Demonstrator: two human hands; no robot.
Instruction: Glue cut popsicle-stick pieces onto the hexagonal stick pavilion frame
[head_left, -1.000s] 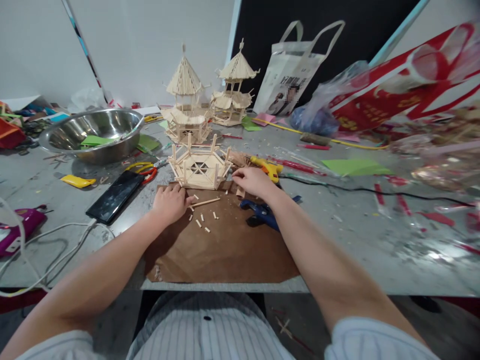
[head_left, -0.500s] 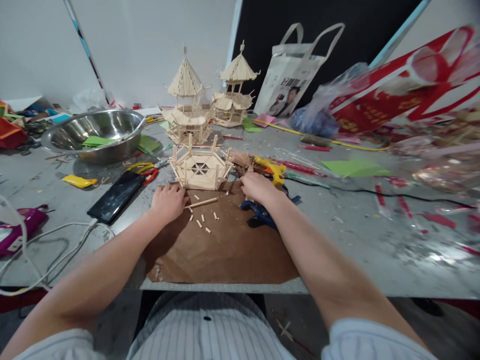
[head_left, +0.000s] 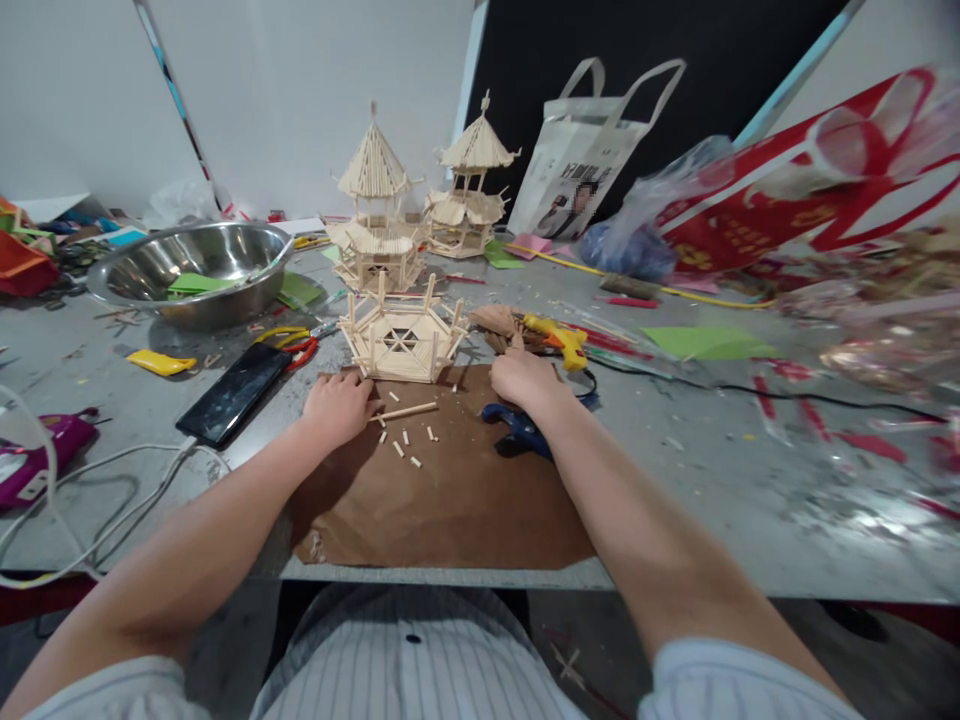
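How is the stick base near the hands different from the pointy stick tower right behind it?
The stick base is low; the stick tower is taller. The stick base is open on top, while the stick tower has a pointed roof. Both are built from pale sticks.

The head view looks forward and down across the table (head_left: 757,530).

Pale wall (head_left: 315,90), black panel (head_left: 720,60), grey table (head_left: 787,520)

Yeah, that's a craft workshop: scuffed gray table (head_left: 750,520) littered with scraps (head_left: 709,343), yellow glue gun (head_left: 562,340), pliers (head_left: 303,352), a hexagonal stick frame (head_left: 409,360), stick pagodas (head_left: 373,170) behind it. Blurry stuff (head_left: 885,345) at right is maybe plastic packaging.
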